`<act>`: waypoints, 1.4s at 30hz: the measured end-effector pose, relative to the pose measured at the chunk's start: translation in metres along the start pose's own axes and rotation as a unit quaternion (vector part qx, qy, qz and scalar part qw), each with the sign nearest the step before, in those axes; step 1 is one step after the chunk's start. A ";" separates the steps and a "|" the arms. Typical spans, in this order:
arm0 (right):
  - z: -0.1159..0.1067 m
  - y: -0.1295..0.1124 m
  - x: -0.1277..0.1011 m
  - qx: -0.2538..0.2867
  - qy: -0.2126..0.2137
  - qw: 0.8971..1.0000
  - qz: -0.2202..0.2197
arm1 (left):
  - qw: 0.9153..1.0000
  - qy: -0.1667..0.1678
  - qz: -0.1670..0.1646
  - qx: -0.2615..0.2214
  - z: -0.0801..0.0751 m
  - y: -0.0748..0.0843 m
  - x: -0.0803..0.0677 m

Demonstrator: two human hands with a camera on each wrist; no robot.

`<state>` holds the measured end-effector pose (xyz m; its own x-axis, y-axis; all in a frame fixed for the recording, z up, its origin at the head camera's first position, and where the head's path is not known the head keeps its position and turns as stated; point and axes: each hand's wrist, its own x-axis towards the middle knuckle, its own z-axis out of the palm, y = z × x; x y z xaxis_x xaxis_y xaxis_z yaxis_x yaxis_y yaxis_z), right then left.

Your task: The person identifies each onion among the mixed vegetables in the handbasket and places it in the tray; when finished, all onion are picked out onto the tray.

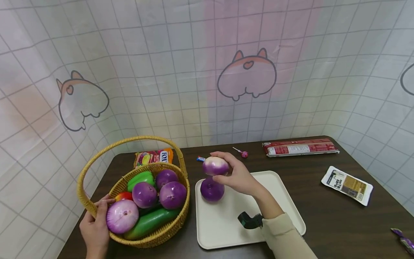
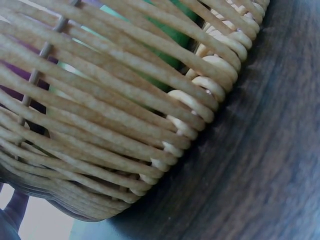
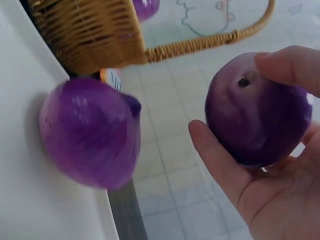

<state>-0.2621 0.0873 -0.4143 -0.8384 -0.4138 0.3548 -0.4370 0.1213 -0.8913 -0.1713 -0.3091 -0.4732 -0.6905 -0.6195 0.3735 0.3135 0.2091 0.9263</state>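
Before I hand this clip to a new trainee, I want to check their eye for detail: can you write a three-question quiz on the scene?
1. True or false: the right hand holds a purple onion above the white tray.
2. How many onions lie on the tray itself? A) none B) one C) three
3. Fill in: the left hand holds the rim of the ____.

Key
1. True; its fingers curl round it.
2. B; one purple onion on the tray.
3. Basket; the wicker basket holds more onions, a green pepper and a cucumber.
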 end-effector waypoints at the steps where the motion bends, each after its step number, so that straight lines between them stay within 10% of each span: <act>1: -0.002 0.002 0.000 -0.004 0.003 1.000 -0.001 | 1.000 0.000 0.001 -0.001 0.000 0.000 0.000; 42: -0.054 0.060 -0.019 -0.048 -0.036 0.983 0.176 | 1.000 0.004 -0.003 0.002 0.000 0.000 0.000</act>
<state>-0.2902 0.1515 -0.4595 -0.9191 -0.3939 0.0053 -0.1562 0.3519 -0.9229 -0.1714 -0.3091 -0.4732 -0.6877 -0.6264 0.3670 0.3063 0.2079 0.9289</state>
